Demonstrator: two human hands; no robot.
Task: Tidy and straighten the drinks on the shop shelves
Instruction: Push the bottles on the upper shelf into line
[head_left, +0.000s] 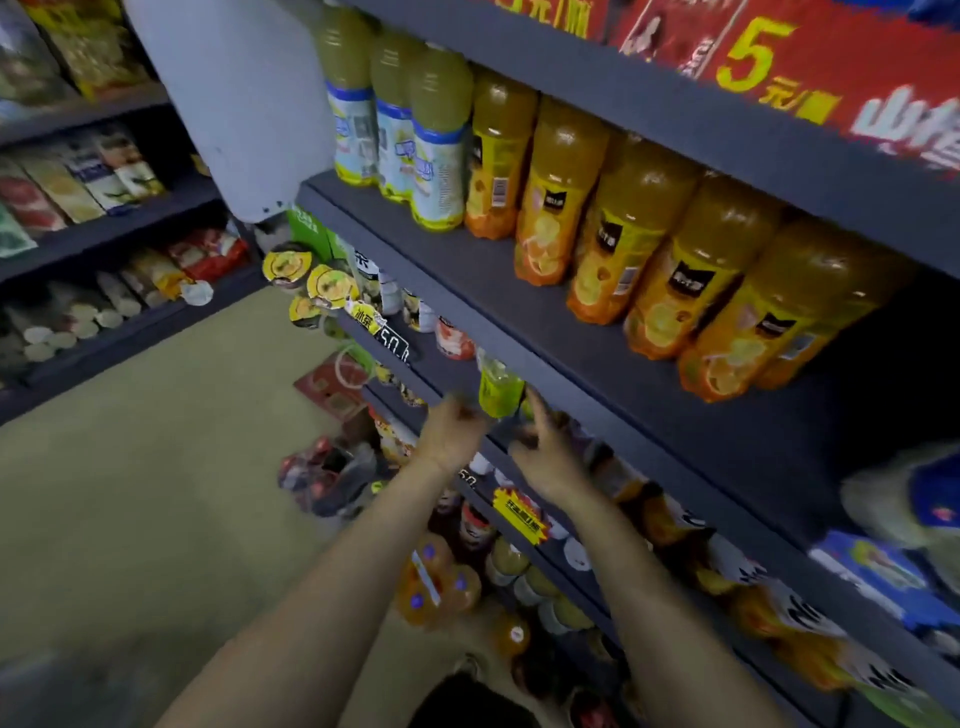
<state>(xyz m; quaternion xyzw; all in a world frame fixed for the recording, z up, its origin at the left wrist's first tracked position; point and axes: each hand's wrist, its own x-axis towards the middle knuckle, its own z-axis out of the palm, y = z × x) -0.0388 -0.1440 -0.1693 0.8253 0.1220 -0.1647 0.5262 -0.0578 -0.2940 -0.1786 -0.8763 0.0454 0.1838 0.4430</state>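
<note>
Above both hands, on the dark grey metal shelf (519, 306), stands a row of tall orange juice bottles (670, 270); between the hands sits a small green-labelled plastic bottle (500, 387); the left hand (453, 430) touches it, grip blurred, cannot tell; the right hand (546, 448) points one finger up, others curled.
</note>
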